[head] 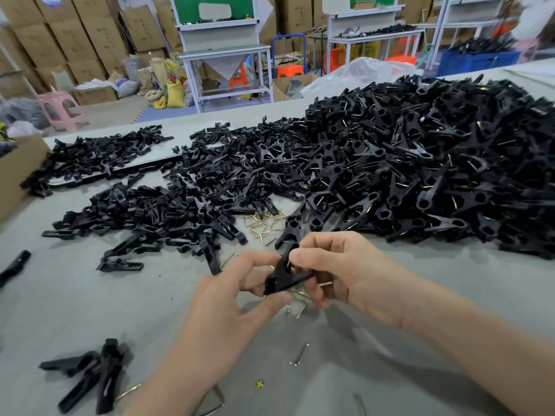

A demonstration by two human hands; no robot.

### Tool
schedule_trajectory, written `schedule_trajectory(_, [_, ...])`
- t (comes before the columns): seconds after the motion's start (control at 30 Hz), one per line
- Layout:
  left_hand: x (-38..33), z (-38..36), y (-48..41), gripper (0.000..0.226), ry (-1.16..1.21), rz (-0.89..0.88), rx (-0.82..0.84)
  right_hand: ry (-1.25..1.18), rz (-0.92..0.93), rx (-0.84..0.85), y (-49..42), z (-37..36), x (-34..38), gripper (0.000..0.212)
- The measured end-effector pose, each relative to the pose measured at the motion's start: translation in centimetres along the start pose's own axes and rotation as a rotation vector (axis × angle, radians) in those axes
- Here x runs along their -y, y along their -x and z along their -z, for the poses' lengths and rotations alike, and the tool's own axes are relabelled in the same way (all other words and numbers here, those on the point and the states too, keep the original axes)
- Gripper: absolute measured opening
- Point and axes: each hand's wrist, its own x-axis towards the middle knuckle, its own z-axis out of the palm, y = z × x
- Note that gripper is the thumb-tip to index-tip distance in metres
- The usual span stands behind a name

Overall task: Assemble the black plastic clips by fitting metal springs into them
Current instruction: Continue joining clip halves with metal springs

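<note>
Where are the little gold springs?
In the head view, the loose gold springs lie on the grey table, just beyond the two hands, between the unassembled black pieces and the big clip pile.

Matt black plastic clips [420, 163] — brassy, shiny metal springs [264, 225] — on smooth grey table [75, 298].

Black throughout: clip [285, 276] in hand, large heap of clips [420, 163], loose clip halves [168, 205]. Springs [267, 225] showing brass-gold, plain. Desk [75, 295] showing uniform pale grey, unpatterned. Small yellow speck [260, 383] lying on desk. Behind: stools showing pink [61, 111] and orange [240, 76]; crate [477, 60] showing blue; cartons [69, 40] showing brown; shelf boards [216, 7] showing green.
</note>
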Motion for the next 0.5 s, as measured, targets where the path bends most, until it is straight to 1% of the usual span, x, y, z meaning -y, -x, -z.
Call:
schedule_trajectory(0.1, [-0.1,0.0,-0.1,0.023,-0.102,-0.063,-0.026,-0.018,-0.061,0.047,0.0,-0.2,-0.3,0.015])
schedule_trajectory(0.2, [0.2,0.2,-0.4,0.019,-0.159,-0.114,-0.079,-0.057,-0.119,0.090,0.0,-0.3,-0.7,0.024])
schedule_trajectory(0.27, [0.4,0.2,-0.5,0.030,-0.220,-0.167,-0.124,-0.083,-0.139,0.113,0.0,-0.3,-0.6,0.031])
schedule_trajectory(0.4, [0.6,0.4,-0.5,0.026,-0.272,-0.208,-0.140,-0.139,-0.125,0.152,0.0,-0.5,-0.6,0.036])
schedule_trajectory(0.43, [0.8,0.4,-0.5,0.028,-0.270,-0.201,-0.144,-0.158,-0.121,0.157,0.0,-0.6,-0.6,0.038])
schedule_trajectory(0.5, [0.8,0.4,-0.5,0.040,-0.270,-0.198,-0.159,-0.200,-0.119,0.157,0.0,-0.7,-0.8,0.044])
